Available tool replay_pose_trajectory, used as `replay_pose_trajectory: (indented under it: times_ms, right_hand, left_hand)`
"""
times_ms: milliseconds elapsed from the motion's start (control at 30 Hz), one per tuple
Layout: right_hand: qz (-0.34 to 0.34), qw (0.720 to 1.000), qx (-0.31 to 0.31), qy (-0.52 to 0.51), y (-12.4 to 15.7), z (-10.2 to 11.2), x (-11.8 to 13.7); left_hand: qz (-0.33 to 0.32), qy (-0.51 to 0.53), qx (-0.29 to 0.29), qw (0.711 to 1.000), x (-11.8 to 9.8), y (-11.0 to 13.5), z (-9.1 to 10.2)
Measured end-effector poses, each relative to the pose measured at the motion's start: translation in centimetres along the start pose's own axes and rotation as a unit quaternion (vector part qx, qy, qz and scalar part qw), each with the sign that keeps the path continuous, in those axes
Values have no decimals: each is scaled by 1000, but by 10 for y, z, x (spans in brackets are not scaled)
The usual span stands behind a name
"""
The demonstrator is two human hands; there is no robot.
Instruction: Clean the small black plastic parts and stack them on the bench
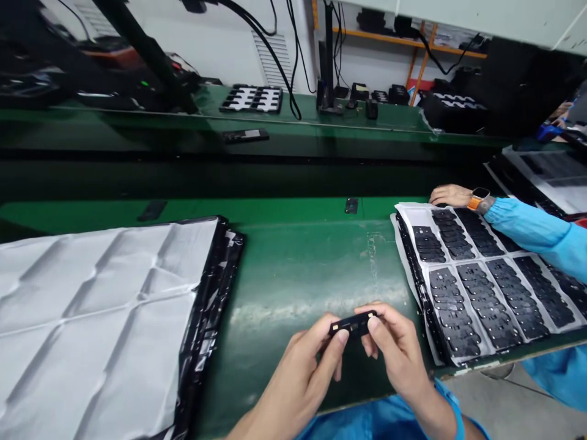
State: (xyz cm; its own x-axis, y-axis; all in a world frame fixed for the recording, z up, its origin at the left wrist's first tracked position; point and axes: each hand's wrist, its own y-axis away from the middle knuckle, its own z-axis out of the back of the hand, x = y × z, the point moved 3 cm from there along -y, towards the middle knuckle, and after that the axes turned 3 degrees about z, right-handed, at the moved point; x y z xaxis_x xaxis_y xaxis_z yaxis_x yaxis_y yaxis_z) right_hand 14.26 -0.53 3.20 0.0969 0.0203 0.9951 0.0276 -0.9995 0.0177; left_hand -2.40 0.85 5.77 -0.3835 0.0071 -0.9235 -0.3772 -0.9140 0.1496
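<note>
Two hands show in the head view, and both are mine: the left hand [302,366] and the right hand [398,354] meet low in the middle, over the near edge of the green counter [298,269]. Between them I pinch one small black part [353,324], held level just above the counter. The left thumb and forefinger grip its left end, and the right fingertips are clamped on its right end.

One tray [481,287] lies just to the right, with black pieces stacked in two rows of pockets. It runs out of frame, so I cannot give a full count. One other person's hand [452,195] rests flat at its far corner, wearing one watch [477,198] and a blue sleeve [532,229].

One stack of dark trays under a white sheet [105,305] sits to my left, well apart from my hands. Two small dark pieces [151,209] [351,205] lie along the counter's far edge. One more tray [252,98] sits on the far counter.
</note>
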Motion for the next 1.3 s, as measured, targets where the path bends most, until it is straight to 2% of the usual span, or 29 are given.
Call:
replay_pose_trajectory:
  times_ms: [100,333,500,733,967,1100,1300]
  right_hand:
    - [4,1000,-19,10,-1,1,-1]
    - [23,998,-55,8,-4,-3,-6]
    - [35,998,-49,33,-5,-3,-8]
    - [17,996,-42,73,-5,0,-12]
    - [25,999,-22,31,-9,7,-12]
    - [18,998,-39,40,-10,9,-17]
    - [26,998,-40,49,-10,10,-24]
  left_hand:
    - [-13,-22,-16,1000,1,-1,-5]
    - [-37,-42,-6,998,8,-3,-9]
    - [-3,-8,7,1000,14,-5,-12]
    - [28,8,1,1000,13,-10,-12]
    - [-14,-32,-5,999,9,-17,-14]
    - [-42,-43,-11,998,10,-17,-17]
    - [-40,-49,-7,998,14,-18,-20]
